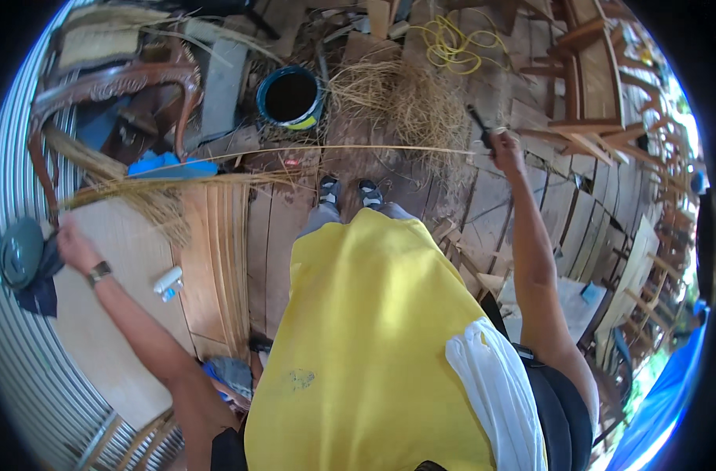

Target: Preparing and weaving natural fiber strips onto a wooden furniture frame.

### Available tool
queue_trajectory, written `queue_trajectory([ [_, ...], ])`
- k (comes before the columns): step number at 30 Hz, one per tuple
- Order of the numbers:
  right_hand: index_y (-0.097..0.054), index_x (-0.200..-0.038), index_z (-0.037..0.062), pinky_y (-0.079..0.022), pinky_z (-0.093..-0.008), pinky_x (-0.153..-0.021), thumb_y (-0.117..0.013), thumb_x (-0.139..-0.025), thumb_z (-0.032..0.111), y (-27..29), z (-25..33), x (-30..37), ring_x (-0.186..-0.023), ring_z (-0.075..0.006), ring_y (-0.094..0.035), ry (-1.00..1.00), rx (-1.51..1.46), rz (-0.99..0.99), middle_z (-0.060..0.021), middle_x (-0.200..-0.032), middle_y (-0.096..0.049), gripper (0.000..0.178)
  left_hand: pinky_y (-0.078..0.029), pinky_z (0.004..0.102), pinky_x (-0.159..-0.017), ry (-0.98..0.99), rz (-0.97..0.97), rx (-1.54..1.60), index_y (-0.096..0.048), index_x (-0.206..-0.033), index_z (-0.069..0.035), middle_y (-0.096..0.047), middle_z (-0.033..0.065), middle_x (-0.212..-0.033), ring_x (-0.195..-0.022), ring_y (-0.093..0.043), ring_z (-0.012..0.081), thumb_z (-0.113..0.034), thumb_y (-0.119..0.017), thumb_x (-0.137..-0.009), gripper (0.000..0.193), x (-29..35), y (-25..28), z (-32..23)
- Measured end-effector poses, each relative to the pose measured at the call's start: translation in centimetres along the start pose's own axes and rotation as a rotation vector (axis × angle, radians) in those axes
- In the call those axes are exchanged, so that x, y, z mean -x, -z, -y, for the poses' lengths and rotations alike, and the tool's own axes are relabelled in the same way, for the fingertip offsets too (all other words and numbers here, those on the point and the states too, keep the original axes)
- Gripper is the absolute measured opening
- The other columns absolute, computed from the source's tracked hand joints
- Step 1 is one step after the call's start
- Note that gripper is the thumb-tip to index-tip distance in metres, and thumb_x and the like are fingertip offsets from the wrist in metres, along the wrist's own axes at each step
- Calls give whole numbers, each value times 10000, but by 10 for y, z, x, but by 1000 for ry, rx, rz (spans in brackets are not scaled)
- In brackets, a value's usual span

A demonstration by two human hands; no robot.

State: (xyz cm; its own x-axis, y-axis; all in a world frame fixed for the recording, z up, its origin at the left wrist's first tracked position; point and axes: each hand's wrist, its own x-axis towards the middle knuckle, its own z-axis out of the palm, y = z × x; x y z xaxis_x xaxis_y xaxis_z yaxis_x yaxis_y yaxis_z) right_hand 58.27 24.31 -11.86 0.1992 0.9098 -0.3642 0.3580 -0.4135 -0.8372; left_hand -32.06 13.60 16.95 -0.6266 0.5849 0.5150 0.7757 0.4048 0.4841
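My right hand (505, 151), stretched forward, is closed around a dark, narrow tool (477, 124), perhaps a knife; its kind is unclear. A long, thin, pale cane strip (318, 147) runs from that hand across in front of my feet toward the far left. My left hand (76, 247) reaches out to the left, smeared by motion, near the ends of a bundle of long cane strips (185, 182). Whether its fingers hold the strip cannot be made out. Close beside it are a dark green round object (21, 253) and dark cloth (40, 294).
A bucket (289, 96) of dark contents stands ahead, beside a heap of shavings (421, 98). A yellow cord (456, 45) lies beyond. Pale boards (110, 314) and a carved wooden frame (118, 78) are at left. Wooden chairs (593, 71) line the right side.
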Motion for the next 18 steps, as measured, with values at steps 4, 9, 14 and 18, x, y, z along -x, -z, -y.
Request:
queue_trajectory([
  [4, -601, -859, 60, -454, -326, -502, -568, -921, 371, -18, -49, 49, -519, -169, -600, 109, 494, -90, -86, -670, -629, 318, -512, 349, -679, 227, -359, -454, -706, -889, 11, -681, 107, -730, -748, -648, 251, -641, -571, -819, 669, -177, 50, 53],
  [9, -582, -903, 32, -475, -454, -695, -544, -912, 323, -34, -84, 170, -828, -406, -627, -277, 509, -253, -229, -832, -631, 294, -482, 372, -618, 579, -253, 119, -598, -1072, 32, -640, 97, -793, -678, -592, 279, -557, -482, -885, 628, -287, -20, 16],
  [14, -589, -921, 32, -495, -448, -707, -553, -903, 337, -100, -127, 269, -816, -383, -652, -564, 324, -190, -222, -865, -652, 308, -361, 325, -490, 239, 416, 924, -520, -1023, -33, -458, 57, -663, -517, -379, 186, -349, -445, -982, 328, -421, -88, -29],
  [18, -675, -963, 72, -530, -394, -716, -592, -857, 302, -170, -130, 380, -796, -317, -687, -939, 298, -125, -198, -909, -683, 266, -368, 283, -449, 117, 882, 1331, -515, -883, -105, -414, -6, -584, -461, -368, 135, -350, -493, -974, 262, -324, -190, -224],
])
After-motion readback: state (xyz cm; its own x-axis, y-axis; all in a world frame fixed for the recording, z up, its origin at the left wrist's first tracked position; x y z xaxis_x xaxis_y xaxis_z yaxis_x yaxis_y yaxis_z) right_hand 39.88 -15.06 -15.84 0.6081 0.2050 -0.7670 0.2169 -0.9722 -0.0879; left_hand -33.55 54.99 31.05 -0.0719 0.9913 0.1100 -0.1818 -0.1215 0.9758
